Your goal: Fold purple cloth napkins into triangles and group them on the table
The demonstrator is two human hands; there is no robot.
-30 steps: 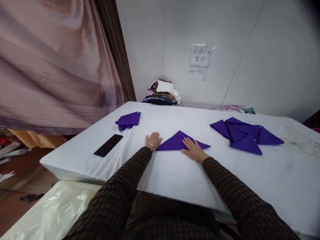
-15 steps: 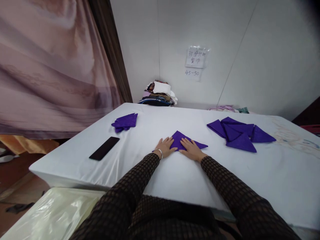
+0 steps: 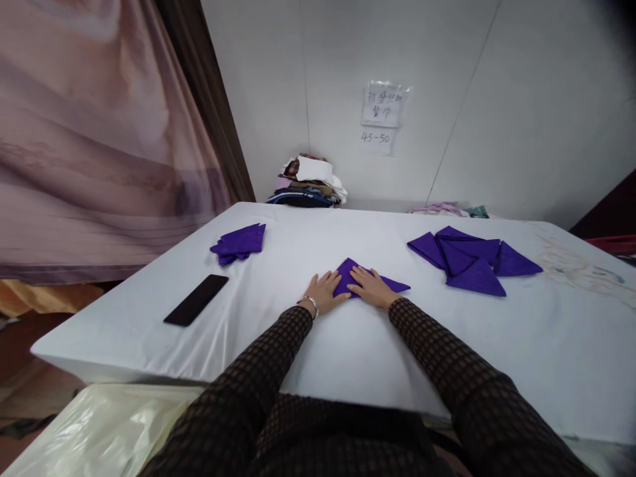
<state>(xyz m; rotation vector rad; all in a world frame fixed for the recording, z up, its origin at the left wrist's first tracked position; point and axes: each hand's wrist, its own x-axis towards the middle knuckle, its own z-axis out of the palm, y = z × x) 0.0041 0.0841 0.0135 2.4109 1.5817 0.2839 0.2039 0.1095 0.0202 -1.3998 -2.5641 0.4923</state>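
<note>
A purple cloth folded into a triangle lies on the white-covered table, its peak pointing away from me. My left hand rests flat on its left part, fingers spread, a silver bracelet at the wrist. Flat on the middle of the cloth, just right of the peak, is my right hand, fingers apart. The right corner of the triangle sticks out past that hand; the left corner is mostly hidden under my left hand.
Several folded purple cloths overlap on the right. A smaller purple bundle and a black phone-like slab lie on the left. Stacked fabrics stand behind the table. A plastic-covered surface is at lower left.
The view has shifted slightly. My right hand has slid a little to the left over the cloth, nearer to my left hand. My left hand stays on the left part.
</note>
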